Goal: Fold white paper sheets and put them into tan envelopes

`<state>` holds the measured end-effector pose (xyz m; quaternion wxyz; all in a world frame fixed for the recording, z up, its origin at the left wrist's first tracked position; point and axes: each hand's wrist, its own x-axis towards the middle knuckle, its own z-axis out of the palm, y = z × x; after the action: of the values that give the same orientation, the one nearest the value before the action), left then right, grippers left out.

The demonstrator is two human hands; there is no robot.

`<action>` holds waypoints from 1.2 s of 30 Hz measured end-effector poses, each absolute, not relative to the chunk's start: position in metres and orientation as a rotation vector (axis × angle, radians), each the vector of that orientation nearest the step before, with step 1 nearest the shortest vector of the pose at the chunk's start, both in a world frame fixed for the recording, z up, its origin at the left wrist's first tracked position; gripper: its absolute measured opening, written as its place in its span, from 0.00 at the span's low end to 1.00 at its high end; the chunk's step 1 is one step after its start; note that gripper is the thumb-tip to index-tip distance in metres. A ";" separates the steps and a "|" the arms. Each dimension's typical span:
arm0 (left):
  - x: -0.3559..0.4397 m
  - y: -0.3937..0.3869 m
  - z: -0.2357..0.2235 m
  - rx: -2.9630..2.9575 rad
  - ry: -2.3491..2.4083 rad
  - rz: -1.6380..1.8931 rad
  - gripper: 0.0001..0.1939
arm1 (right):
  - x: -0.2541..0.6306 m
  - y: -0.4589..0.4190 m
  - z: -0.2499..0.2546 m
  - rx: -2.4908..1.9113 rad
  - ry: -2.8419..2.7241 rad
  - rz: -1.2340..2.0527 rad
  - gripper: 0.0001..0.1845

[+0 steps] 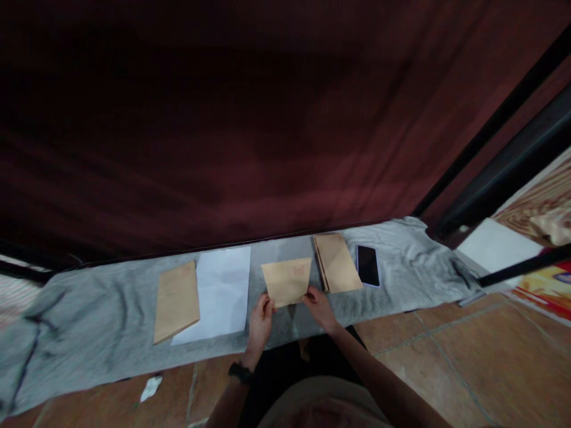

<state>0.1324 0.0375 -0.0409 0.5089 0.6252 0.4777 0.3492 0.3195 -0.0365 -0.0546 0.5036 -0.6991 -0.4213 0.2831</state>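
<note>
Pinching a brown envelope (286, 279) by its lower edge, the left grip (262, 316) is closed on the near left corner and the right grip (320, 307) on the near right corner. The envelope lies between the two and extends away from them, past the fingertips, with small red print near its upper right corner. Whether its far edge touches the grey cloth (414, 261) beneath cannot be told.

Just right of it, a stack of brown envelopes (339, 261) sits at a slant on the cloth, apart from the right grip. Beyond that stack lies a phone (368, 266), its dark screen facing up. To the left of the held envelope, white paper (225, 291) lies flat, and another brown envelope (177, 304) overlaps its left side. A dark watch (241, 372) circles the left wrist. Past the cloth's near edge, a crumpled white scrap (151, 388) rests on the brown tiled floor (428, 362). A dark red backdrop (267, 148) rises along the far edge.
</note>
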 end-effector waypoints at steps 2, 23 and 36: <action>0.134 0.037 -0.045 1.511 1.162 0.824 0.17 | 0.320 -0.035 -0.058 -1.712 -1.030 0.702 0.06; 0.142 0.037 -0.052 1.567 1.412 0.650 0.14 | 0.323 -0.041 -0.058 -1.812 -1.492 0.380 0.26; 0.221 0.077 -0.050 2.664 0.967 0.572 0.26 | 0.310 -0.048 -0.062 -1.874 -1.894 0.054 0.25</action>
<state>0.2209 0.0775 -0.0501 0.1250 0.9142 0.3317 0.1964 0.3103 -0.0482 -0.0622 0.2360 -0.6834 -0.6906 0.0196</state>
